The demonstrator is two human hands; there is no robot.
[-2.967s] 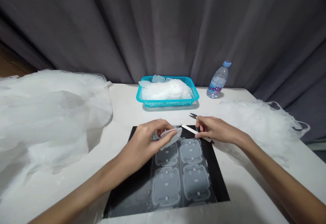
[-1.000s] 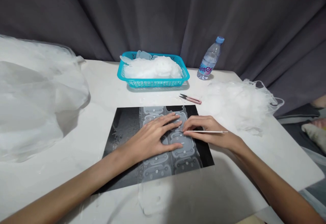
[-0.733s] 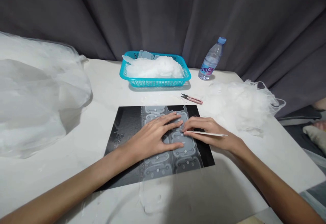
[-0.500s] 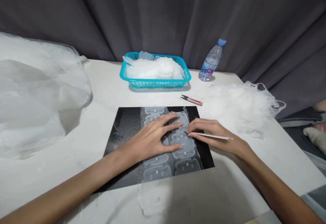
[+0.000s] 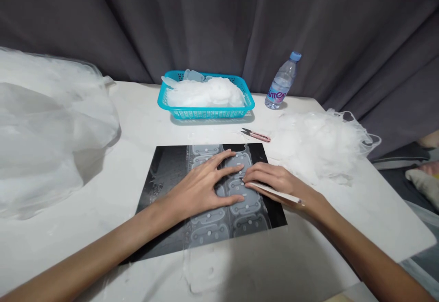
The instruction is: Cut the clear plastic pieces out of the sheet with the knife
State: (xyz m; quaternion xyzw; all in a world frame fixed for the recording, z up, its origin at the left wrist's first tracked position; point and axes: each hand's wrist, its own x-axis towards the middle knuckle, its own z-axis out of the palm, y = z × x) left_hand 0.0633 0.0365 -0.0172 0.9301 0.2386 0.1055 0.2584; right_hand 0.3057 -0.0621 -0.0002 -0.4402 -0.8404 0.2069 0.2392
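Note:
A clear, soft-looking sheet of rounded moulded pieces (image 5: 244, 201) lies over a black mat (image 5: 164, 169) and runs past its front edge. My left hand (image 5: 202, 185) rests on the sheet with its fingers spread, holding it down. Just right of those fingertips, my right hand (image 5: 274, 180) is closed around a slim white pen-like tool (image 5: 281, 194). Its back end points right, towards my wrist. The fingers hide its working tip, which is at the seam between two pieces in the right column.
Behind the mat is a turquoise basket (image 5: 206, 113) of white fluffy material. Pink-handled thread snips (image 5: 257, 135) lie nearby, with a water bottle (image 5: 281, 82) behind. Pale, stringy scraps (image 5: 318, 146) are heaped at right; a big translucent bag (image 5: 51, 132) stands at left.
My right hand has moved a little left over the sheet with the white tool, whose back end now tips lower. My left hand stays in place on the sheet. The view has shifted slightly.

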